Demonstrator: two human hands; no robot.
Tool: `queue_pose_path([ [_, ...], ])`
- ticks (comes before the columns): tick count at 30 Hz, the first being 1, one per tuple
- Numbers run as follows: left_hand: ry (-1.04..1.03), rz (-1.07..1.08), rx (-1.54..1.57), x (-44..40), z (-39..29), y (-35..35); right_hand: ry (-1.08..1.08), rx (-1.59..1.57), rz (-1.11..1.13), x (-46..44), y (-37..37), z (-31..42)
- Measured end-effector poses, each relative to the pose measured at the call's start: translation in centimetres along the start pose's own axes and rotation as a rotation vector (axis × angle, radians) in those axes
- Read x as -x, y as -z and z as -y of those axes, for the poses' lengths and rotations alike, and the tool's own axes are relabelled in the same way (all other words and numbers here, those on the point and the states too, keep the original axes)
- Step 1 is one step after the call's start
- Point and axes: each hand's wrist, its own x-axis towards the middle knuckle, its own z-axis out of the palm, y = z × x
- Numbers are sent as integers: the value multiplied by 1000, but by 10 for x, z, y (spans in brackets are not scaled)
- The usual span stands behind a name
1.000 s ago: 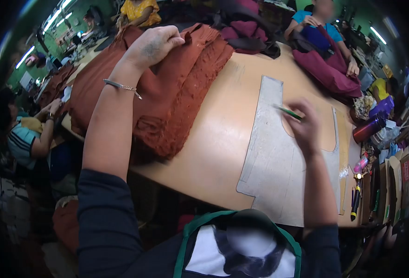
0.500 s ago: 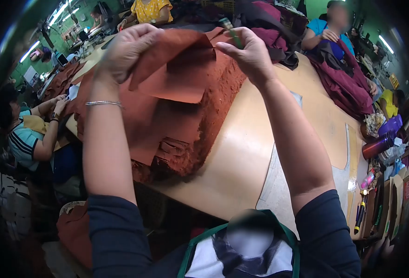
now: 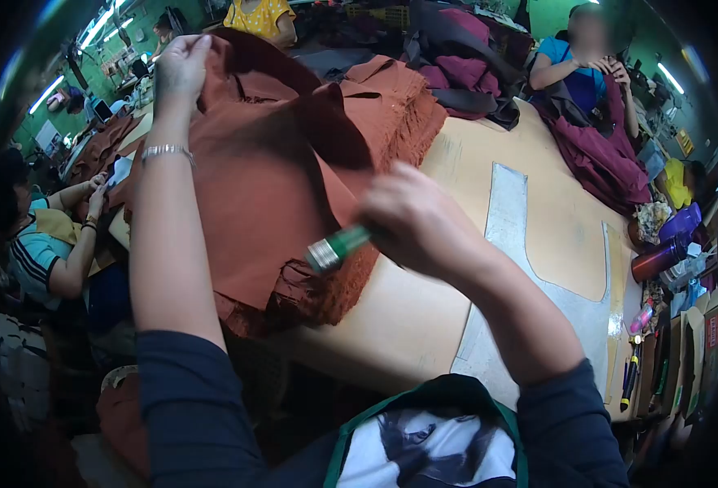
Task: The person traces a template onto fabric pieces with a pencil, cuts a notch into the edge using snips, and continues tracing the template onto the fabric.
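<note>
At the upper left, my left hand is closed on the edge of a rust-brown fabric piece, which is lifted and folded over the stack. My right hand, a little blurred, grips a green marker with a pale, silvery end pointing down-left. That end is over the near corner of the fabric stack, whose edges look ragged. Right of the stack, a grey flat pattern piece with a curved cutout lies on the table, partly hidden by my right forearm.
Dark and maroon cloth is heaped at the back. A co-worker handles maroon fabric at the right; another sits at the left. A dark red bottle and a yellow-black cutter are by the right edge.
My left hand has moved left and up, pulling the fabric piece up and back. My right hand has come down and toward me with the green marker, over the stack's near side.
</note>
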Motion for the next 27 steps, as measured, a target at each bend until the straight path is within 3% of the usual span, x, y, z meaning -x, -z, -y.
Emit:
queue_pose_path([
  [1, -83, -51, -274, -17, 12, 5, -43, -42, 69, 18, 18, 12],
  [3, -29, -146, -602, -34, 12, 0, -135, -106, 169, 57, 49, 27],
  [5, 182, -296, -490, -66, 34, -13, -238, -164, 208, 92, 78, 36],
  [6, 532, -377, 236, -96, 56, -22, -296, -222, 210, 105, 89, 39],
  [7, 623, -300, 487, -149, 118, -19, -378, -267, 156, 117, 94, 42],
  [9, 735, -185, 867, -96, 40, -33, -538, -378, 56, 134, 99, 47],
  [10, 690, -95, 866, -103, 63, -38, -519, -340, -3, 140, 94, 46],
  [11, 530, 147, 751, -74, 39, -42, -557, -338, -36, 143, 93, 48],
  [12, 594, 200, 605, -75, 55, -46, -591, -336, -71, 144, 92, 51],
  [13, 429, 167, 248, -28, 1, -58, -624, -332, -108, 146, 90, 53],
  [14, 347, 364, 187, 6, -25, -64, -587, -363, -172, 154, 88, 50],
  [16, 65, 781, -173, 28, -15, -63, -642, -456, -291, 164, 90, 51],
  [18, 53, 1125, -962, 52, -7, -59, -604, -441, -309, 172, 100, 52],
  [19, 229, 1122, -997, 67, -8, -59, -542, -413, -293, 178, 110, 53],
  [21, 254, 1091, -736, 61, 21, -48, -582, -352, -360, 216, 141, 55],
  [24, 310, 1148, -751, 46, 48, -46, -975, -212, -248, 297, 209, 59],
  [25, 332, 1170, -768, 43, 47, -48, -1073, -53, -332, 323, 218, 59],
  [27, 374, 1208, -807, 36, 39, -51, -1178, -312, -607, 406, 251, 53],
])
